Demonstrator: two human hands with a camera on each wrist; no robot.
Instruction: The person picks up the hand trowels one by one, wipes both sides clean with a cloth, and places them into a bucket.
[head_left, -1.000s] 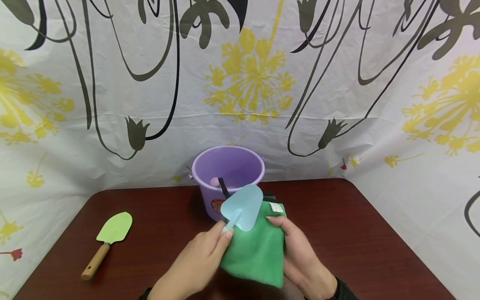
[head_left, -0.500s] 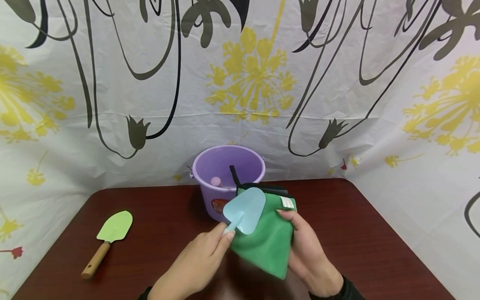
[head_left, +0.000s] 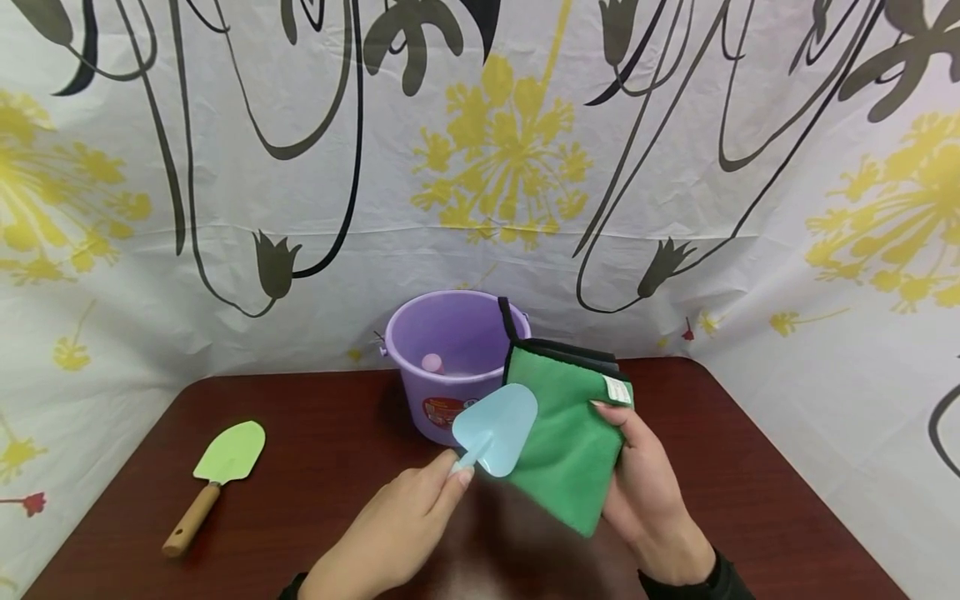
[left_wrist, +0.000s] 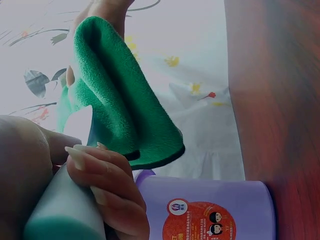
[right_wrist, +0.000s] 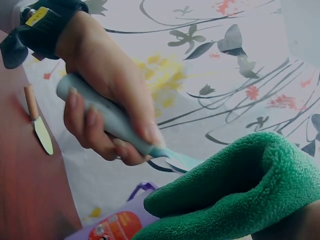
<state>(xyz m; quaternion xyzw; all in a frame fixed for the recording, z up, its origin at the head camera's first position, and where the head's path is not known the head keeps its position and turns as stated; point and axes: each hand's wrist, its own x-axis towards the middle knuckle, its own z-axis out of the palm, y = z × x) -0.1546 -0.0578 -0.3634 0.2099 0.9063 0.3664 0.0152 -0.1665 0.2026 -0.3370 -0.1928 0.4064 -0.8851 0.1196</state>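
Observation:
My left hand (head_left: 397,525) grips the handle of a light blue trowel (head_left: 501,425), its fingers curled round the pale grip (right_wrist: 107,112) in the right wrist view. The blade points up and right, overlapping the left edge of a folded green cloth (head_left: 562,433); whether they touch I cannot tell. My right hand (head_left: 652,492) holds that cloth by its right side, thumb on the front near a white tag. Black trim and a black loop run along the cloth's top. In the left wrist view the fluffy cloth (left_wrist: 110,95) hangs folded beyond the trowel.
A purple bucket (head_left: 420,383) stands at the back of the dark red table (head_left: 315,433), with a pink rounded thing (head_left: 432,363) inside. At left lies a green trowel (head_left: 232,454) with a wooden handle. A patterned sheet (head_left: 480,167) hangs behind.
My right hand has moved right and up with the cloth, uncovering more of the bucket's front. The left hand and blue trowel have shifted slightly right and down.

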